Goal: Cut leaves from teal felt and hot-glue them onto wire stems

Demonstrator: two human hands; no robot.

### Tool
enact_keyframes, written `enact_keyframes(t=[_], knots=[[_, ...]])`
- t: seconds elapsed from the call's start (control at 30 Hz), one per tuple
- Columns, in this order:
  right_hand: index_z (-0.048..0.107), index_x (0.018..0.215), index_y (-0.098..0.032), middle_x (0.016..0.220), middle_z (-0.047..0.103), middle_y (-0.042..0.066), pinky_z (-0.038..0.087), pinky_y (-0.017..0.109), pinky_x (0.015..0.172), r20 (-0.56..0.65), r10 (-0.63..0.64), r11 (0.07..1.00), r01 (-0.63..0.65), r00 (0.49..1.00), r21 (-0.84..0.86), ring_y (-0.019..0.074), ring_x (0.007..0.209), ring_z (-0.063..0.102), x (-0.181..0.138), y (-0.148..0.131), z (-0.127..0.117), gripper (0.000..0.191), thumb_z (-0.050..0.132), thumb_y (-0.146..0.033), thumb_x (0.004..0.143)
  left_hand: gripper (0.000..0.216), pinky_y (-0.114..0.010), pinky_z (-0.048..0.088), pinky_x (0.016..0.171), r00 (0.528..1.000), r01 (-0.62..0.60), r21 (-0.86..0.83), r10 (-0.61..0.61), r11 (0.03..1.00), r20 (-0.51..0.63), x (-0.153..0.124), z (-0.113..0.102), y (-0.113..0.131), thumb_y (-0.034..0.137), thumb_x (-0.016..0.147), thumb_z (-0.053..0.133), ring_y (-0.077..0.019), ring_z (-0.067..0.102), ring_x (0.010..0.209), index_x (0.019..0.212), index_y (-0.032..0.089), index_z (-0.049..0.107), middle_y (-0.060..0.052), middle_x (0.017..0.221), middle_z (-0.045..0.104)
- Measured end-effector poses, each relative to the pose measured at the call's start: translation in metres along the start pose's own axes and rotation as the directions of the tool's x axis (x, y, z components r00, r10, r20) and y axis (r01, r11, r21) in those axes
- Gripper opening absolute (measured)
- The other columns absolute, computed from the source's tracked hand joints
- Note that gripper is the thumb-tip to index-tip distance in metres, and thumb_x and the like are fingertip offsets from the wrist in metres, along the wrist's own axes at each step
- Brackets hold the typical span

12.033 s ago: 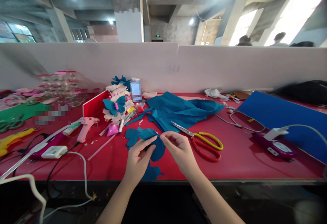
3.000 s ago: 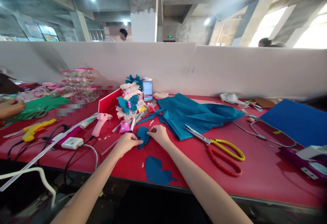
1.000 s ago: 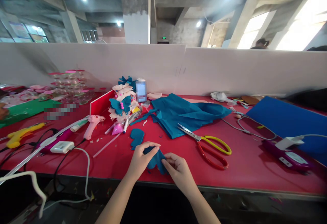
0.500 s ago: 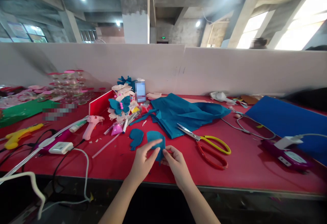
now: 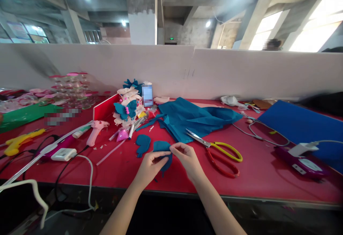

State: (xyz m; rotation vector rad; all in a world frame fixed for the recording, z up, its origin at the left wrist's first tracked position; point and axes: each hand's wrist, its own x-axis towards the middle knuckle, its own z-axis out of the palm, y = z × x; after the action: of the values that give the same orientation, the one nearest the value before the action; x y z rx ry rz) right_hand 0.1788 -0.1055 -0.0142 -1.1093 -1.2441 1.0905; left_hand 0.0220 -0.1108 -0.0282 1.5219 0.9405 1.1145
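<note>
Between my two hands is a cut piece of teal felt, held just above the red table near its front edge. My left hand pinches it from the left, fingers across its middle, and a lower lobe hangs below them. At its upper right edge, my right hand grips it between thumb and fingertips. A second teal felt cutout, wing-like in outline, lies flat just left of my hands. Scissors with one yellow and one red handle rest to the right, their blades on a large teal felt sheet.
A pink glue gun and a yellow one lie left among cables. A phone stands at the back beside a felt flower arrangement with a teal butterfly. Purple power strips sit at both sides; a blue sheet lies right.
My right hand has moved up from the felt piece's lower right edge to its upper right corner. My left hand has shifted slightly down, its fingers closing more over the felt.
</note>
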Motion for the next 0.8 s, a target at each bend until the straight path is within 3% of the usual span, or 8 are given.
enact_keyframes(t=[0.3,0.43,0.5,0.6,0.7,0.8], knots=[[0.068,0.072,-0.014,0.07,0.068,0.005,0.046,0.027,0.066,-0.046,0.017,0.997,-0.02,0.999,-0.069,0.0184,0.07,0.06,-0.003,-0.005,-0.002,0.032,0.07,-0.046,0.069,0.035,-0.038,0.036,0.106,0.996,0.017,0.002,-0.018,1.0,0.09,-0.003,-0.002,0.005,0.028,0.083,0.057,-0.0229,0.052,0.12,0.117,0.021,0.064,-0.004,0.124,0.062],[0.066,0.077,-0.014,0.073,0.067,0.007,0.047,0.029,0.064,-0.088,-0.141,0.948,0.108,0.986,-0.3,0.0207,0.07,0.061,-0.002,-0.01,-0.04,0.037,0.059,-0.05,0.078,0.035,-0.039,0.033,0.108,0.997,0.026,-0.048,-0.022,0.998,0.074,-0.005,-0.004,0.004,0.029,0.084,0.057,-0.0231,0.051,0.122,0.118,0.021,0.064,-0.004,0.127,0.06],[0.065,0.084,-0.015,0.083,0.068,0.01,0.048,0.033,0.07,-0.193,-0.239,0.855,0.112,0.952,-0.506,0.0241,0.077,0.062,0.0,-0.008,-0.079,0.036,0.054,-0.049,0.079,0.036,-0.038,0.034,0.108,0.997,0.041,-0.1,-0.034,0.994,0.067,-0.006,-0.005,0.004,0.03,0.083,0.058,-0.023,0.051,0.122,0.117,0.021,0.064,-0.004,0.127,0.06],[0.064,0.095,-0.016,0.102,0.066,0.016,0.047,0.042,0.083,-0.272,-0.195,0.558,-0.122,0.942,-0.821,0.0325,0.096,0.06,0.004,0.002,-0.14,0.035,0.056,-0.042,0.073,0.035,-0.037,0.037,0.105,0.998,0.062,-0.166,-0.056,0.984,0.04,-0.007,-0.004,0.006,0.032,0.081,0.061,-0.0238,0.052,0.12,0.114,0.021,0.066,-0.005,0.124,0.062],[0.061,0.109,-0.016,0.116,0.062,0.015,0.043,0.04,0.093,-0.135,-0.063,0.386,-0.101,0.989,-0.917,0.0318,0.109,0.056,0.007,0.011,-0.175,0.042,0.055,-0.038,0.073,0.034,-0.035,0.043,0.099,0.994,0.084,-0.187,-0.095,0.979,-0.05,-0.005,-0.003,0.004,0.033,0.074,0.069,-0.0249,0.058,0.112,0.105,0.019,0.07,-0.007,0.115,0.067],[0.055,0.121,-0.012,0.125,0.057,0.016,0.039,0.039,0.099,-0.03,0.047,0.274,-0.042,0.998,-0.961,0.0314,0.118,0.05,0.01,0.011,-0.18,0.055,0.056,-0.03,0.069,0.031,-0.034,0.048,0.091,0.975,0.107,-0.191,-0.14,0.976,-0.169,0.0,-0.002,-0.001,0.033,0.068,0.075,-0.0246,0.063,0.1,0.094,0.016,0.073,-0.008,0.101,0.072]])
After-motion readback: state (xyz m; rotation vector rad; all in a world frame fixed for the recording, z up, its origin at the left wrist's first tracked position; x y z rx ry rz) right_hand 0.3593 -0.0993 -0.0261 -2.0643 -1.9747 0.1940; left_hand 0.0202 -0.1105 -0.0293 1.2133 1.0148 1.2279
